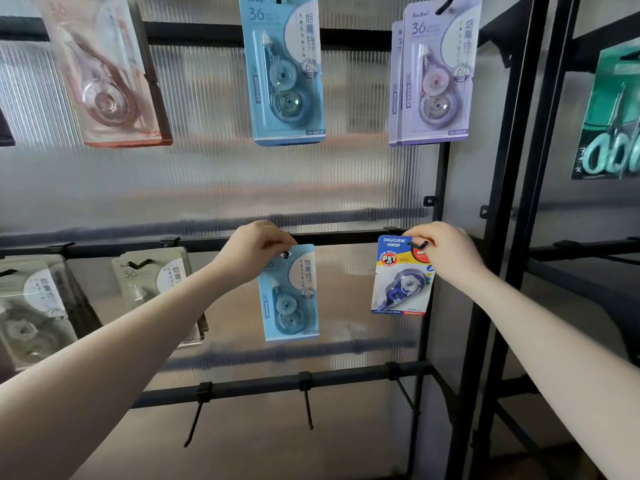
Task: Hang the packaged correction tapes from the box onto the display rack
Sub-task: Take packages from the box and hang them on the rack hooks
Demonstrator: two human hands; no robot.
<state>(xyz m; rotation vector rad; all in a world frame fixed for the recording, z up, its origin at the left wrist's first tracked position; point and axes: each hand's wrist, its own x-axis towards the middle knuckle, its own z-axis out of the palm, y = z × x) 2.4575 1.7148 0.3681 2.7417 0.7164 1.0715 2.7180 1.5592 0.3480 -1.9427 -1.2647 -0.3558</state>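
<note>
On the middle rail (346,237) of the display rack, seen from the head camera, both hands were at work at once. The left hand (254,249) pinched the top edge of a light blue pack (290,296), its hang hole sitting at the tip of a hook (286,254). The right hand (446,249) pinched the top corner of a dark blue pack (401,275) with a red and yellow label, and a hook end (417,244) showed through its slot, just beside the fingertips. Both packs hung upright in front of the ribbed panel (207,188).

Above, a pink pack (104,74), another light blue pack (284,71) and a purple pack (436,74) already hung from the top rail. To the left on the middle rail hung grey packs (156,282). Three bare hooks (306,400) stuck out from the lowest rail. The box named in the task was not in sight.

The step in hand looked like seating two packs on their hooks. Whether either one was fully threaded I could not tell. The next move would probably call for sliding each pack back along its hook until it hung by itself, then loosening the pinch, taking care that each pack hung free.
</note>
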